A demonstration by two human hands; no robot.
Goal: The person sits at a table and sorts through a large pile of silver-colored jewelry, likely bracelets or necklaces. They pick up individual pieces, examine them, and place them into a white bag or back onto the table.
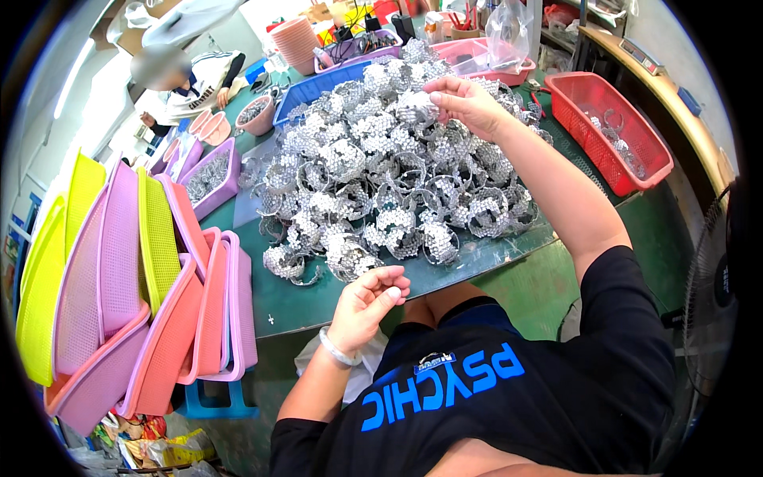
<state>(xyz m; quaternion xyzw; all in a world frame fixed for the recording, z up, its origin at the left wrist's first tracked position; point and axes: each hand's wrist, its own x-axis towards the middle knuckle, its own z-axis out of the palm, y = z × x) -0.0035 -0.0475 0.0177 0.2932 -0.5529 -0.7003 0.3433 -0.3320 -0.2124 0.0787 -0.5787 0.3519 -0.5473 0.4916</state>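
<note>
A large heap of silver, open-ended cuff bracelets (389, 171) with a scale-like mesh surface covers the middle of the green table. At the far side of this heap, my right hand (469, 107) pinches one silver cuff (416, 108) between thumb and fingers. My left hand (369, 302) hovers by the table's front edge, just nearer than the closest cuffs. Its fingers are loosely curled, with the thumb a little apart from them, and I see nothing in them. A white band (338, 350) circles my left wrist.
A red basket (592, 147) with a few silver pieces stands right. Nested purple, yellow and coral baskets (143, 286) lean left. Behind the heap are a blue tray (318, 89), a pink basket (517, 73) and stacked pots (294, 48). Another person (195, 83) sits far left; a fan (703, 294) stands right.
</note>
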